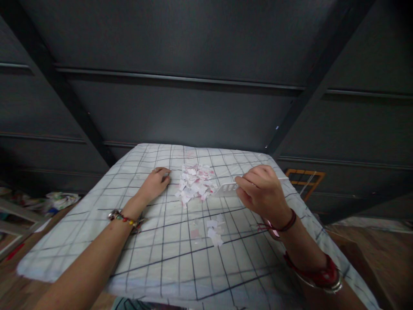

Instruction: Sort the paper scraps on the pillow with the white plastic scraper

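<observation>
My right hand [260, 189] is closed around a white slotted spatula [227, 187], held above the right side of the table. The spatula's blade points left, and its tip reaches the right edge of a heap of torn paper pieces [195, 181]; whether it touches the paper is hard to tell. Most of these scraps are white, some with pinkish marks. Left of the heap, my left hand [155, 183] rests on the cloth with nothing in it, fingers loosely extended and apart from the paper. A smaller group of paper scraps [214, 231] lies nearer to me.
A white cloth with dark grid lines [142, 258] covers the table. Directly behind it rises a dark panelled wall [180, 112]. An orange-brown frame [306, 183] stands beyond the right edge. At the far left are a pale rack [19, 215] and bags [61, 200] on the floor.
</observation>
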A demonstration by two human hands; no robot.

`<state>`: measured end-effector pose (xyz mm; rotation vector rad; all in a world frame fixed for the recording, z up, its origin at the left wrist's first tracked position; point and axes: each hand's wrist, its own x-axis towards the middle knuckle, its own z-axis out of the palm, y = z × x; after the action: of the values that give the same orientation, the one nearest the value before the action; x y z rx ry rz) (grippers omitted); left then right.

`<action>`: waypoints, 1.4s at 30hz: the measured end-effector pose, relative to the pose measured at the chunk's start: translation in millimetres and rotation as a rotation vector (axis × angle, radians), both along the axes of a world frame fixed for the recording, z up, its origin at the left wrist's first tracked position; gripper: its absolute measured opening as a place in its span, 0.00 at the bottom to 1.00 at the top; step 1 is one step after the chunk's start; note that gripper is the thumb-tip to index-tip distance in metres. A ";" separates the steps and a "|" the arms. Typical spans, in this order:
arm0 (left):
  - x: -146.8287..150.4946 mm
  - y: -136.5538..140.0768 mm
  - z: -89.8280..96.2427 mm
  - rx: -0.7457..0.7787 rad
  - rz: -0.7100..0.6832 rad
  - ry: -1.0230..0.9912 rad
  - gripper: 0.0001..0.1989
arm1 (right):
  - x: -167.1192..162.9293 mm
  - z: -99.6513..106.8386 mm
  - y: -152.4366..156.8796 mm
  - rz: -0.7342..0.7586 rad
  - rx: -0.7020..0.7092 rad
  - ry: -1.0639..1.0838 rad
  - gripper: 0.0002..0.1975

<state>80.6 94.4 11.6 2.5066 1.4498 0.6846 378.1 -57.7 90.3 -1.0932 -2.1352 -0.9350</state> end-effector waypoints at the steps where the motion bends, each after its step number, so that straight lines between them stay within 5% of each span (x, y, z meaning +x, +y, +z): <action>1: 0.0 -0.1 0.0 0.002 -0.003 -0.004 0.17 | -0.2 0.0 -0.1 -0.010 0.005 0.004 0.10; 14: 0.0 0.5 -0.2 0.001 0.001 -0.021 0.17 | 0.8 0.2 1.1 -0.070 0.003 -0.021 0.10; 34: -1.6 2.2 -2.7 0.011 -0.009 -0.017 0.16 | -19.4 -3.8 -4.3 0.204 -0.020 0.071 0.09; 42: -0.8 1.1 -2.5 0.008 0.000 -0.003 0.17 | -17.8 -5.0 -1.9 0.089 0.011 0.034 0.09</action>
<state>79.7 95.5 9.2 2.5107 1.4484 0.6957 360.2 -59.6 85.3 -0.9933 -2.1304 -0.8794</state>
